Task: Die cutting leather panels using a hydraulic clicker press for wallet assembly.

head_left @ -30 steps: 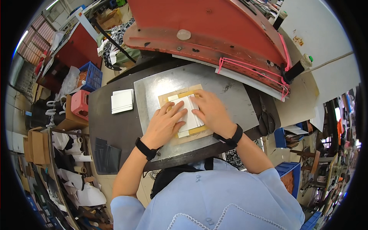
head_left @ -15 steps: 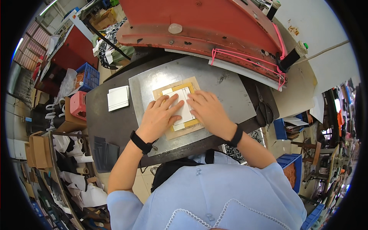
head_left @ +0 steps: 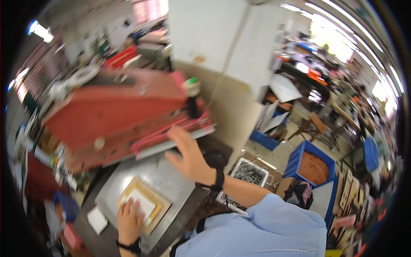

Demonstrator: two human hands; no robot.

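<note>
A white rectangular piece lies inside a yellow frame on a tan board. The board rests on a grey metal plate. My left hand lies over the near left part of the white piece and frame, fingers stretched out and grasping nothing. My right hand is raised off the board, its fingers apart and empty, close to the front edge of the red machine head. Motion blurs both hands somewhat, and whether the right one touches the machine cannot be made out.
A small white stack sits on the dark table left of the plate. Pink cord stretches along the machine's front edge, near a black post with a green top. To the right stands a blue crate with brown pieces.
My head view has swung to the right. My right hand has left the white piece and risen toward the machine's front edge, while my left hand stays on the piece and frame.
</note>
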